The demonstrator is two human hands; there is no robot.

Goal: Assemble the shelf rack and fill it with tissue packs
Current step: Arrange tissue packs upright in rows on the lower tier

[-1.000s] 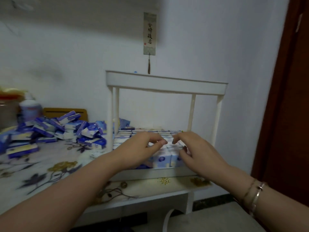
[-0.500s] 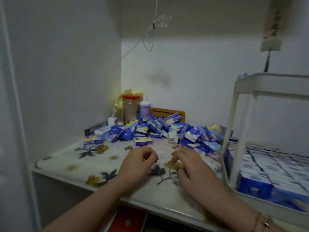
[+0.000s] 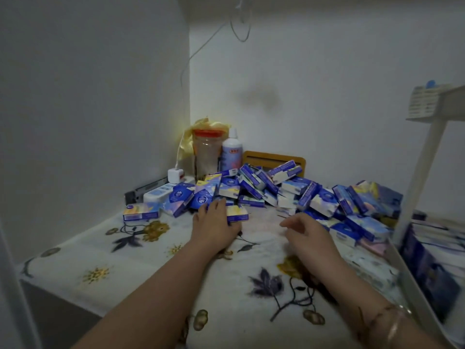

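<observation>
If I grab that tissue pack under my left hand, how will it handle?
The tissue pack looks small against the left hand, so probably light. It lies flat on the floral cloth, unlikely to roll. Its glossy wrapper may be a bit slippery and give under a squeeze.

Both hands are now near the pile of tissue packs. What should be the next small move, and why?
Probably close the left hand on the tissue pack under its fingers and lift it. That hand already rests on this pack at the front of the pile, while the right hand hovers with nothing in it, and the rack stands at the right.
</observation>
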